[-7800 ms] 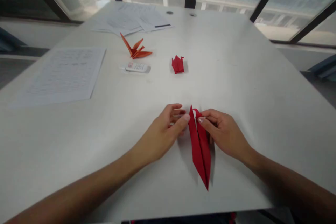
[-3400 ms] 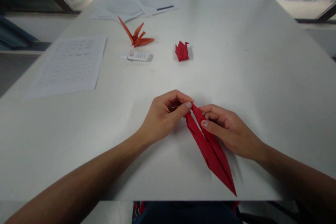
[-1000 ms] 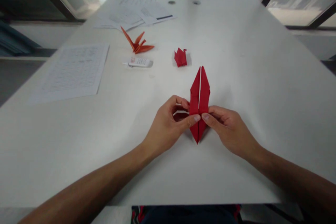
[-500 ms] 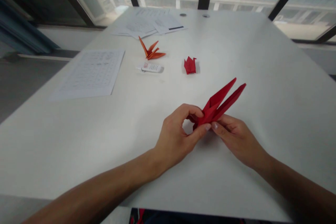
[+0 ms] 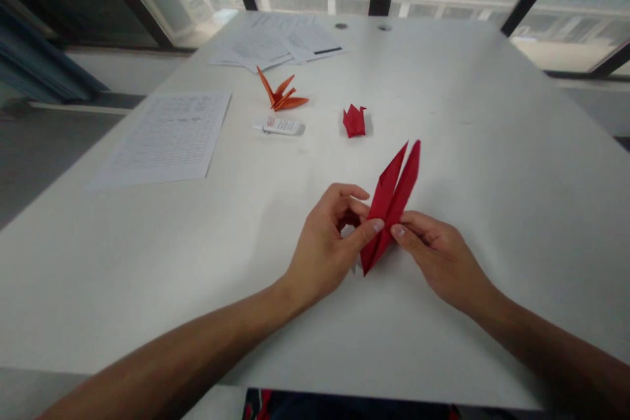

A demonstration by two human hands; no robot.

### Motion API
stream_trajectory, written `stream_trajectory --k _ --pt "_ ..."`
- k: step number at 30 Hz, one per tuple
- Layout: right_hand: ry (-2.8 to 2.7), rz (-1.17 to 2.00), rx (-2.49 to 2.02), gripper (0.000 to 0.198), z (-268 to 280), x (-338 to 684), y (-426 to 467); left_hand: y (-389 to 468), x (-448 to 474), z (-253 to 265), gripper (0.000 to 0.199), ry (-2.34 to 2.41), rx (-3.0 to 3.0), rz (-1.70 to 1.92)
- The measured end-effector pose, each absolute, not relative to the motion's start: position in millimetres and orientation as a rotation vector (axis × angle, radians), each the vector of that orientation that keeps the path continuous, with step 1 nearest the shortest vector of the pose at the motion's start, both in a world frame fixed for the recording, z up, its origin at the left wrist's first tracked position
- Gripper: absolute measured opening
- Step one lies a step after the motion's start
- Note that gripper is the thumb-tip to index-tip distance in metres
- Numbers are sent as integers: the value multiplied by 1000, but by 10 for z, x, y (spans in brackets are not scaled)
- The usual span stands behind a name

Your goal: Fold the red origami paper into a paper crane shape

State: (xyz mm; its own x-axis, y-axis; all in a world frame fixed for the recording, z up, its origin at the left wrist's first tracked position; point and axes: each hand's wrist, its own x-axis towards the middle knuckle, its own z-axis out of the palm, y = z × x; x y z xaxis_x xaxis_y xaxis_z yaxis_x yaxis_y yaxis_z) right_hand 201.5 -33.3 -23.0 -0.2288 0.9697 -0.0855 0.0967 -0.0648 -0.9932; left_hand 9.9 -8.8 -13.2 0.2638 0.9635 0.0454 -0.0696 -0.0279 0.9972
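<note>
A folded red origami paper [image 5: 392,200] is held between both hands just above the near part of the white table. Its two long narrow points aim away from me, and a shorter tip points back toward me. My left hand [image 5: 329,230] pinches the left side, thumb on top and the other fingers curled behind. On the right edge, my right hand [image 5: 436,246] grips it between thumb and fingers; its fingertips are partly hidden behind the paper. Beyond them on the table stands a small red origami crane [image 5: 355,121].
An orange origami crane [image 5: 284,97] sits farther left, with a white glue tube [image 5: 281,126] in front of it. A printed sheet [image 5: 165,134] lies at the left table edge. More papers [image 5: 268,46] overlap at the back, near the windows.
The red paper has been turned in my hands: its long points now aim more straight away from me and sit closer together, and its near tip has come into view.
</note>
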Motion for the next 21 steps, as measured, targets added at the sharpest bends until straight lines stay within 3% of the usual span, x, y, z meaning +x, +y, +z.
stream_trajectory --k 4,9,13,15,21 --pt "-1248 1489 -1229 28 -252 1970 -371 -38 105 -143 40 929 1123 1011" --pt "-1245 1341 -1315 43 -253 1961 -385 2 77 -179 52 903 1180 952" --pt "-1594 1069 -1456 21 -229 2027 -360 46 18 -202 22 1000 1608 848" --pt "-1764 898 -1516 20 -221 2061 -344 64 -10 -220 12 1040 1872 758" --pt "-2122 629 -1458 20 -227 2119 -335 70 -66 -288 22 1124 2452 735"
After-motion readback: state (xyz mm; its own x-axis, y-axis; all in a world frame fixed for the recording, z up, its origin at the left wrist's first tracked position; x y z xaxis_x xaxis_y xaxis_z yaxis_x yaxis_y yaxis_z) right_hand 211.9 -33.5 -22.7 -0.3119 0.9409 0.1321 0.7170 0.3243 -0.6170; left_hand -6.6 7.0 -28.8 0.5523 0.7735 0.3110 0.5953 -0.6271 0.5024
